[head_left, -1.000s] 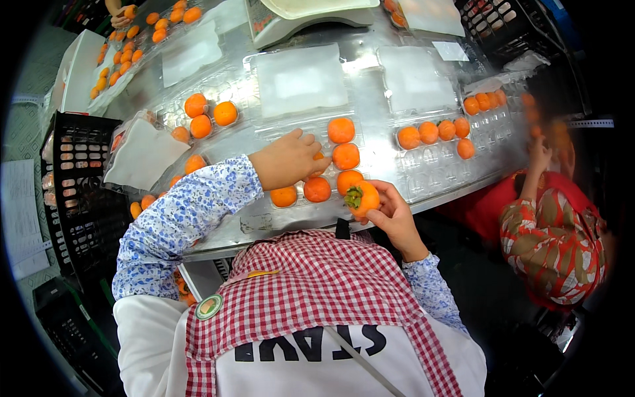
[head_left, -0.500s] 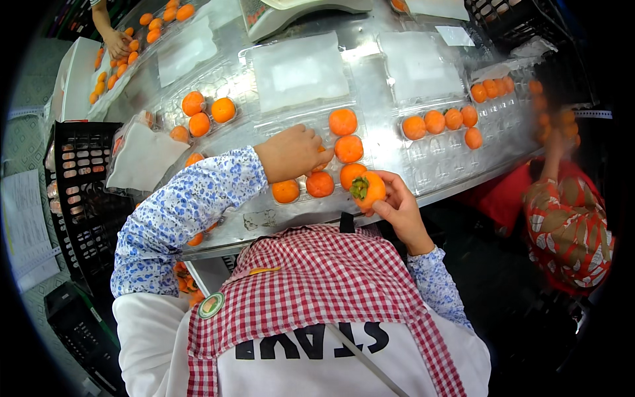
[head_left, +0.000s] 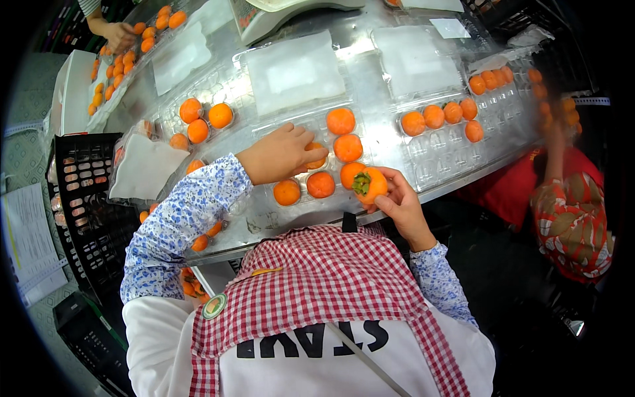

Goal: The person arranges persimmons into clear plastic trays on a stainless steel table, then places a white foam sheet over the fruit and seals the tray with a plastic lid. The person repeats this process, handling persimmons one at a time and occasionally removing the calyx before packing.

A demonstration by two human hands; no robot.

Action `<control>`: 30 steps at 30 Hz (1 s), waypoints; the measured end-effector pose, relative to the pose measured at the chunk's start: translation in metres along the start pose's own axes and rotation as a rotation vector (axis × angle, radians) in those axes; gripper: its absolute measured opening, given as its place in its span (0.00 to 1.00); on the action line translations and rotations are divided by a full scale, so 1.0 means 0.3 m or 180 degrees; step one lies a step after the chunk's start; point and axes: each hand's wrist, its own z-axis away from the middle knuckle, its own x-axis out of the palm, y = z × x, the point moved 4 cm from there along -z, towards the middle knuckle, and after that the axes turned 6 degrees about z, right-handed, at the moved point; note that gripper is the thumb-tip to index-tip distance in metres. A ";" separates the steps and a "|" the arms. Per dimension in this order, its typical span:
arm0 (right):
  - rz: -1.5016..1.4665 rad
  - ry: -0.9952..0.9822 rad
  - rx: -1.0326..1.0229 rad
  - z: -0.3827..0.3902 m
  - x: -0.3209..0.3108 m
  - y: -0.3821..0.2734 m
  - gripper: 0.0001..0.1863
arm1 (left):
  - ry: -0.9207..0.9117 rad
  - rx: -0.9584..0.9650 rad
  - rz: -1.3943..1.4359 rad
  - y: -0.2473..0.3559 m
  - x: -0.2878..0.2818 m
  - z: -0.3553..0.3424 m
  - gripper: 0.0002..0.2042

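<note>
My right hand (head_left: pixel 402 206) grips an orange persimmon (head_left: pixel 374 187), its green calyx facing left, above the table's front edge. My left hand (head_left: pixel 281 152) reaches over a clear plastic tray, its curled fingers on another persimmon (head_left: pixel 317 159) and partly covering it. Around that one in the tray sit several more persimmons, among them a top one (head_left: pixel 340 121), one below it (head_left: pixel 348 147) and a front one (head_left: pixel 321 184). The held persimmon overlaps one lying behind it (head_left: pixel 351 173).
A metal table (head_left: pixel 370 79) carries trays with white pads (head_left: pixel 291 73), a scale (head_left: pixel 291 16) and a partly filled tray (head_left: pixel 436 145) at right. Black crates (head_left: pixel 79 172) stand left. Co-workers' hands (head_left: pixel 119 36) appear far left and, blurred, at right.
My left hand has drawn slightly left, baring more of the persimmon under its fingers. My right hand still holds its persimmon nearly in place. The far-left co-worker's hand has moved up a little.
</note>
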 end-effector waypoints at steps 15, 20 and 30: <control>0.0038 -0.0007 0.0170 -0.003 0.024 -0.071 0.29 | 0.0314 -0.0207 0.0523 -0.012 -0.023 0.000 0.22; 0.0040 -0.0026 0.0164 -0.006 0.015 -0.083 0.29 | 0.0174 -0.0341 0.0478 0.000 -0.014 -0.018 0.24; 0.0118 0.0046 0.0221 -0.014 0.024 -0.147 0.29 | 0.0806 -0.0288 0.1297 -0.029 -0.061 0.003 0.19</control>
